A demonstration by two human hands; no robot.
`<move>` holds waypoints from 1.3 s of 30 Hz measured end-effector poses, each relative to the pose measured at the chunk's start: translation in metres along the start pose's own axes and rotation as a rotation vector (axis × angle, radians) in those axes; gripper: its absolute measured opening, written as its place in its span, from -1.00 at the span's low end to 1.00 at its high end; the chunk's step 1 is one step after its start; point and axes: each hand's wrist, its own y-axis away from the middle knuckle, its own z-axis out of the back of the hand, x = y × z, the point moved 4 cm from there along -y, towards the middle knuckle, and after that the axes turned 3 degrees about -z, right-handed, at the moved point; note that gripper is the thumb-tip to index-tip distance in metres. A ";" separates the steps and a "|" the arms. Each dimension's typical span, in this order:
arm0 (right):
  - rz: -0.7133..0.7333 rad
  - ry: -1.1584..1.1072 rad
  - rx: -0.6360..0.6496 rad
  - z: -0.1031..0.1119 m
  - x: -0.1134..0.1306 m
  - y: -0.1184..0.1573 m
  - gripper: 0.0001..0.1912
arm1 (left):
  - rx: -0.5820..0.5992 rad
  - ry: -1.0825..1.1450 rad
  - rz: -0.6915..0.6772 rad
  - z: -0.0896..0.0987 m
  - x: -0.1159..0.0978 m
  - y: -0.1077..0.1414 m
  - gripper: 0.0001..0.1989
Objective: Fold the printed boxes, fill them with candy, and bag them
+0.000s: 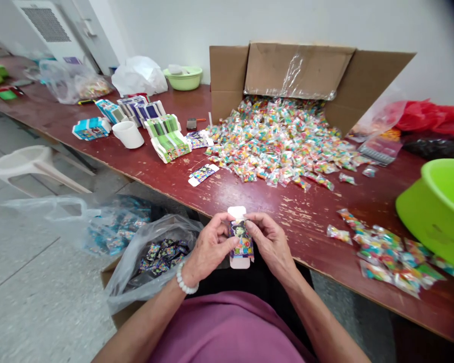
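A small purple printed carton [241, 237] with white end flaps sticking out at top and bottom is held upright near the table's front edge. My left hand [212, 244] grips its left side, thumb on the printed face. On the right side, my right hand [269, 242] pinches its upper part. Beyond them lies a flat purple carton [204, 173] on the red table [166, 176], with another purple carton [199, 139] behind it. A large heap of wrapped candies [272, 146] spills from a cardboard box [298, 70].
Green bowl [412, 201] and loose candies [393, 254] stand at the right. Bundled green cartons [166, 136], a white cup [128, 134] and blue cartons [91, 129] are at the left. Below, a lined box [117, 287] holds dark packets; a white stool [38, 161] stands left.
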 end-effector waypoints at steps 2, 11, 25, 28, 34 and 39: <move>-0.058 -0.013 0.020 0.004 0.000 -0.003 -0.74 | 0.031 0.017 0.016 0.001 -0.001 -0.002 -0.69; -0.108 0.007 0.163 0.010 0.002 -0.004 -0.69 | 0.074 0.034 -0.005 0.002 0.002 0.001 -0.74; 0.070 0.276 0.209 0.001 0.008 -0.002 -0.79 | 0.073 0.381 0.386 -0.011 0.031 0.002 -0.35; -0.076 0.186 0.227 -0.001 0.006 -0.008 -0.77 | 0.059 0.327 0.376 -0.011 0.031 -0.001 -0.29; -0.211 -0.026 0.182 -0.010 0.011 -0.013 -0.70 | 0.046 0.222 0.304 -0.008 0.028 -0.004 -0.28; -0.213 -0.058 0.151 -0.014 0.011 -0.011 -0.70 | 0.058 0.207 0.257 -0.005 0.028 -0.003 -0.34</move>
